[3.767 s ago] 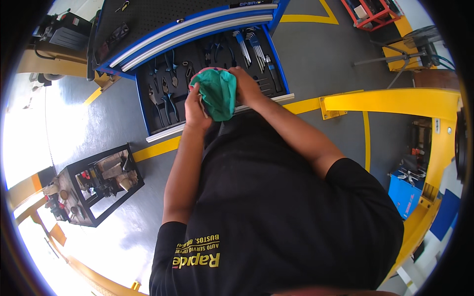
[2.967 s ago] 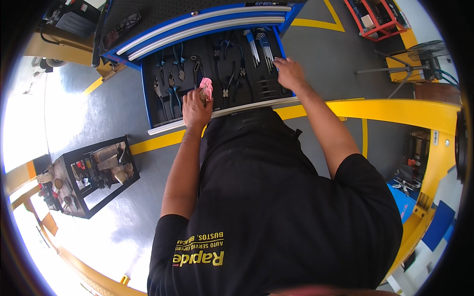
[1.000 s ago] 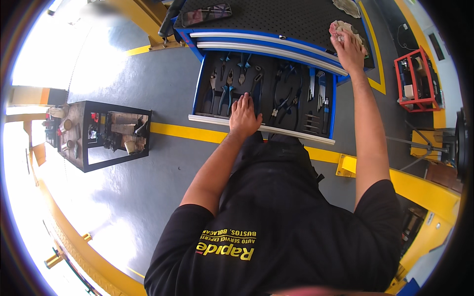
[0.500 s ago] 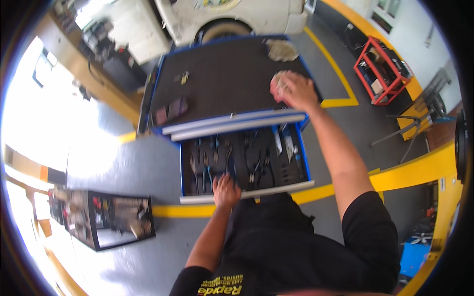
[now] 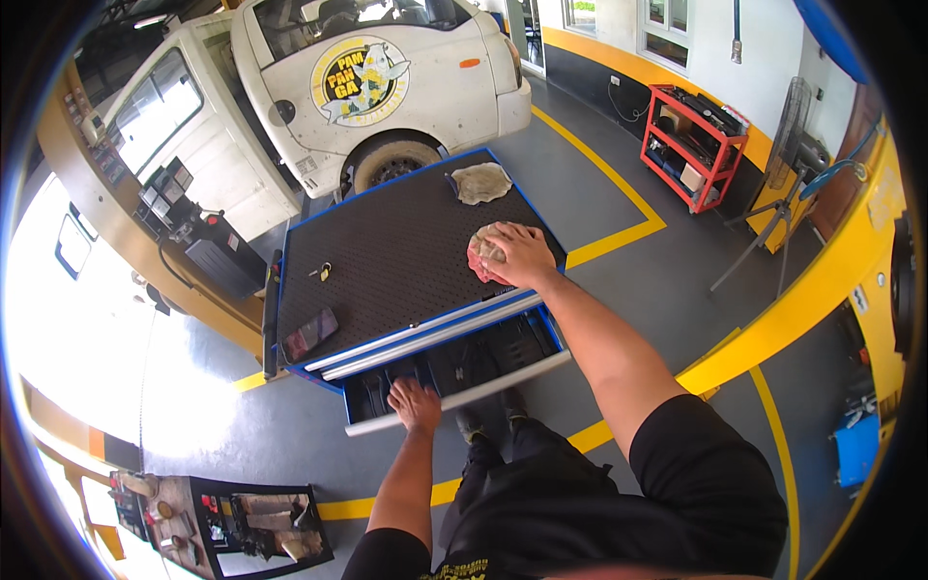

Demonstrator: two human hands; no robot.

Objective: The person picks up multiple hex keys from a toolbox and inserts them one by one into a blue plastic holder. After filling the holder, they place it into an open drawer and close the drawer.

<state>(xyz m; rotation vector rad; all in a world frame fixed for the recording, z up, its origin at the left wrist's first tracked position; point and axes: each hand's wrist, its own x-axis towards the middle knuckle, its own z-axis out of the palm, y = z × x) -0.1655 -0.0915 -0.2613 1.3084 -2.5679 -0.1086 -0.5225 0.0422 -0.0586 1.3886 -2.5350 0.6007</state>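
Note:
My right hand point(image 5: 522, 255) is closed on a crumpled pink and beige rag point(image 5: 480, 253) at the right front of the tool cabinet's dark textured top point(image 5: 387, 232). Lower down, my left hand point(image 5: 414, 403) has its fingers stretched out at the front of a partly pulled-out drawer point(image 5: 362, 426), with nothing seen in it. Dark tools lie in the shadowed drawer, too dim to tell apart. A second beige cloth point(image 5: 480, 183) lies near the top's far right corner. At the front left rests a phone point(image 5: 309, 334), and behind it a small brass-coloured padlock point(image 5: 326, 269).
A white vehicle point(image 5: 387, 97) stands behind the cabinet. To the right are a red tool cart point(image 5: 691, 150), a stand fan point(image 5: 791, 145) and a curved yellow beam point(image 5: 802, 290). A black-framed shelf point(image 5: 261, 527) holding parts stands at the lower left.
My view has tilted up, showing more of the vehicle. Less of the drawer's inside shows, as its front is closer to the cabinet. My right hand stays on the rag.

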